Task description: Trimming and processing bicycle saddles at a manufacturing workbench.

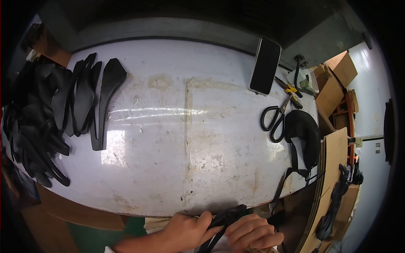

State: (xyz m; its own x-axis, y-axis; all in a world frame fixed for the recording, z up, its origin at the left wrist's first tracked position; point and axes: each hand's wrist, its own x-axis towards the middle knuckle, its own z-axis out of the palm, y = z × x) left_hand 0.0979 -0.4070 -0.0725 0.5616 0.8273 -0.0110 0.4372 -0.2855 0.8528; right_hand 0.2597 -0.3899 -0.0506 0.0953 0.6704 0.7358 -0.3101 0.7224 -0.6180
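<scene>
At the near edge of the table, my left hand [185, 230] is closed, thumb and fingers pinching a black strap-like piece [230, 216]. The piece runs between my two hands, with a narrow strip hanging below. Beside it my right hand [255, 232] has its fingers curled in; what lies inside them is hidden. Similar flat black pieces, wide at one end and narrowing to a slit tail, lie at the left of the table. One such black piece [113, 78] sits at the right edge of that heap [38, 122].
On the white table [156, 164], scissors [278, 118], yellow-handled pliers [291, 90], a smartphone [265, 66] and a black padded item with straps [303, 135] lie to the right. A clear plastic tub [308, 80] stands near the back corner. Cardboard sheets [333, 156] lean beyond the right edge.
</scene>
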